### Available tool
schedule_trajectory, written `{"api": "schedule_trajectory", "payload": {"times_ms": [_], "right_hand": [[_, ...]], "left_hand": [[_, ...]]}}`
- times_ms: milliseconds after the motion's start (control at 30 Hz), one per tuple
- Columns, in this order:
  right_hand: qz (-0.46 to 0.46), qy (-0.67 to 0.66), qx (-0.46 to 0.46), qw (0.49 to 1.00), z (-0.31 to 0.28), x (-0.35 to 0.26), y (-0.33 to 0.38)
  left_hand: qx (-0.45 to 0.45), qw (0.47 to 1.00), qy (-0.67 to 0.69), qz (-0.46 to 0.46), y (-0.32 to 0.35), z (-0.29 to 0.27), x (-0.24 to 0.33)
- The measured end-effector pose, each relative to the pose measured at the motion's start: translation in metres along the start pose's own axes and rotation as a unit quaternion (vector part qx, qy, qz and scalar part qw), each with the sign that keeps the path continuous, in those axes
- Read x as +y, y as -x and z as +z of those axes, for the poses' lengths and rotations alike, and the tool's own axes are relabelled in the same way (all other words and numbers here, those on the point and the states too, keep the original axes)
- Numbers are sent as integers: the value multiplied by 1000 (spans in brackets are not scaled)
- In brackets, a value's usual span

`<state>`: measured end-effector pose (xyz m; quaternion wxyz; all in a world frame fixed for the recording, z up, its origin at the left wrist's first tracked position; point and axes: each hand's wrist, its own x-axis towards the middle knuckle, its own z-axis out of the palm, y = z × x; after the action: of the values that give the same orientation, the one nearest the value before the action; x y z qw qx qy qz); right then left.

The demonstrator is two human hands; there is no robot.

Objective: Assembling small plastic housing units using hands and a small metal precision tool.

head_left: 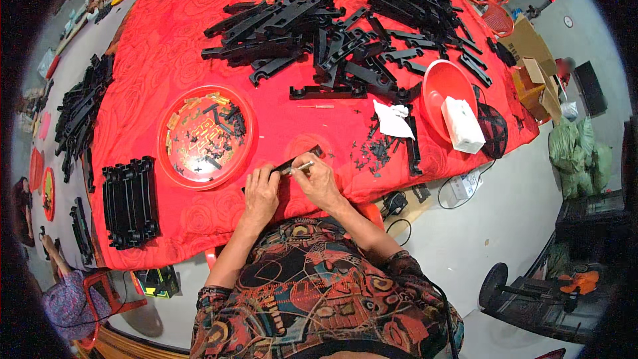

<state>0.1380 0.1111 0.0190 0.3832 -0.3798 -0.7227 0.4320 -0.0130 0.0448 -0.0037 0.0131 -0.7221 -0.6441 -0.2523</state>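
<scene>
My left hand (262,190) is closed on the near end of a long black plastic part (287,163), which lies slantwise on the red tablecloth (219,216). In my right hand (318,182), a slim, pale, pen-like tool (302,167) is pinched, its tip against or just over the part. What kind of tool it is cannot be made out. Left of my hands lies a round red-rimmed tray (165,159) with small black and yellowish pieces in it. Small black scraps (374,153) are scattered to the right of my hands.
A big heap of black parts (286,23) covers the far table. At the left edge stands a neat stack of black parts (130,203). To the right are a red basin (446,86), a white tissue pack (463,125) and a crumpled tissue (393,119). Another person (73,302) sits at lower left.
</scene>
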Motion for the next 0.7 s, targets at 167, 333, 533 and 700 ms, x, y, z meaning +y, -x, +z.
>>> {"api": "schedule_trajectory", "payload": {"times_ms": [167,333,533,700], "right_hand": [[-66,-7,-16,998,8,1,3],[151,-127,69,978,2,4,-1],[134,47,37,989,-28,10,-23],[121,345,-11,931,-50,34,-67]], "left_hand": [[8,1000,-3,4,1,-3,1],[-7,1000,-17,9,-3,-4,2],[33,999,-8,8,-8,6,0],[68,998,-18,4,-10,-17,12]]}}
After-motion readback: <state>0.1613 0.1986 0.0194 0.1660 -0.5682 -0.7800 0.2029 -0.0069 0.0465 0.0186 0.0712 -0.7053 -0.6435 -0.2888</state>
